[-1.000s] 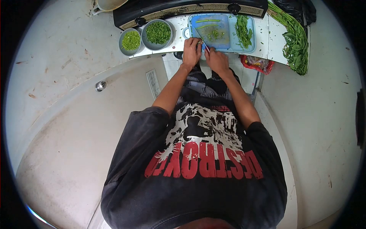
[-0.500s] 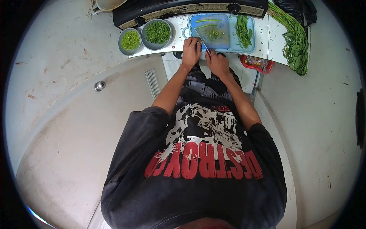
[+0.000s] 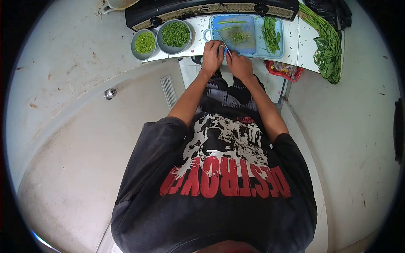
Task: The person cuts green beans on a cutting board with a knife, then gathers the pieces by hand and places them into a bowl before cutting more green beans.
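Observation:
My left hand [image 3: 212, 55] is at the near left edge of the blue cutting board [image 3: 249, 48], fingers curled round a green stem that they mostly hide. In my right hand [image 3: 240, 66] is a knife [image 3: 222, 39], its blade slanting across the board close to my left fingertips. Small chopped green pieces [image 3: 238, 38] lie on the board right of the blade. Two long stems [image 3: 231, 22] rest along its far side. Leafy greens [image 3: 270, 36] occupy the right part of the light-blue tray [image 3: 279, 54] under the board.
Left of the board stand a grey bowl of pale chopped stems [image 3: 144, 43] and a larger bowl of dark chopped leaves [image 3: 175, 34]. Behind is a black stove [image 3: 211, 9]. A bundle of greens [image 3: 327, 55] hangs over the right counter edge, near a red bag [image 3: 283, 71].
My right hand has shifted slightly left and up with the knife, closer to my left hand. The left hand stays nearly in place. The whole view has moved very slightly.

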### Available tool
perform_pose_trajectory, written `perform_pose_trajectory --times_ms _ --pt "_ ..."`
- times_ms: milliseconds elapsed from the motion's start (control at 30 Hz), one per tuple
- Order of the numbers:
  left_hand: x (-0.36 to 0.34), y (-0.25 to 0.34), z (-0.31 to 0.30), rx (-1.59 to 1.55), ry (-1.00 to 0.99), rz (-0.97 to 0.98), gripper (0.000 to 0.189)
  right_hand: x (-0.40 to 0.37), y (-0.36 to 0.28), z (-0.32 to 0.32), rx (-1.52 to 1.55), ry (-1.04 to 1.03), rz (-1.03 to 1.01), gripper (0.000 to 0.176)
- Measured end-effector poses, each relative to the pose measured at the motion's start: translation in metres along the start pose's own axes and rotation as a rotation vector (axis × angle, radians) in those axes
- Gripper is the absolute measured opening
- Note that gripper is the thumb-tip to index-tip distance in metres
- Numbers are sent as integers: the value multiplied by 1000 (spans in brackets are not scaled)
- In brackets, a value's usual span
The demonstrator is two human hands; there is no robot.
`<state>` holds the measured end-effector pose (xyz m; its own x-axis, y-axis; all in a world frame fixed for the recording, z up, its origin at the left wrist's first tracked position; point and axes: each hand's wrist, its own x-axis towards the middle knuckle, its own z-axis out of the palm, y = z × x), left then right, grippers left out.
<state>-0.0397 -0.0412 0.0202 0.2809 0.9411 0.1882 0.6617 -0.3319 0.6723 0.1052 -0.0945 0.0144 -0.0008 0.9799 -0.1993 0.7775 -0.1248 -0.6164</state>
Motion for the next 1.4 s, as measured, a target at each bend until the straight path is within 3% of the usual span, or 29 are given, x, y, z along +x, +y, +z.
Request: perform_pose_trajectory --times_ms 400,733,933,1400 --pt "-2 1 0 -18 -11 -54 15 -24 4 -9 -37 -21 31 41" --pt "5 2 0 9 -63 73 16 -16 17 -19 -49 57 135 40" --pt "13 9 10 0 -94 72 15 -26 17 -13 -5 60 61 39" --pt "15 7 5 -33 -90 99 13 -29 14 -9 -17 7 92 41"
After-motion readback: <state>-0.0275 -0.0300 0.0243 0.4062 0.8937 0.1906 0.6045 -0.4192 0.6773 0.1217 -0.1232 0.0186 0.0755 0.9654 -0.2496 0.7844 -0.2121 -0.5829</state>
